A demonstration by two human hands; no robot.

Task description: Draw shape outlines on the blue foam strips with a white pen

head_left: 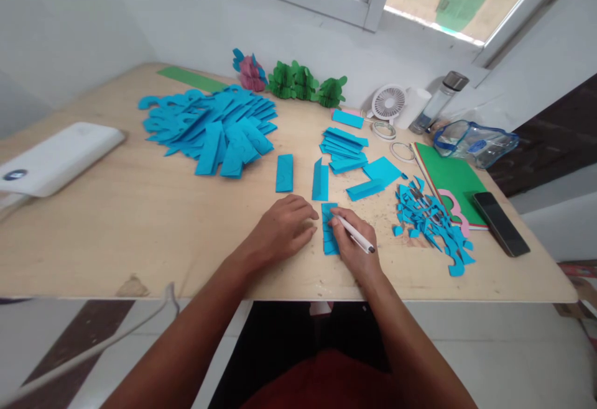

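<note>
My right hand (361, 266) grips a white pen (355, 234), its tip over a folded blue paper strip (329, 245) that bears drawn lines. Part of that strip is hidden by my right fingers. Just left of it, my left hand (282, 225) rests on the table, holding nothing, its thumb and fingers a little apart. Beyond my hands lie a folded blue piece (284, 174) with a faint drawn curve and another, partly unfolded blue piece (319, 182). Further back is a small stack of folded blue papers (344, 145).
A large heap of blue cut paper (209, 120) lies at the back left. Blue scraps (424, 210) are scattered at right, beside a green notebook (459, 176) and a phone (501, 224). Green paper shapes (293, 81), a small fan (388, 103) and a bottle (438, 103) line the wall.
</note>
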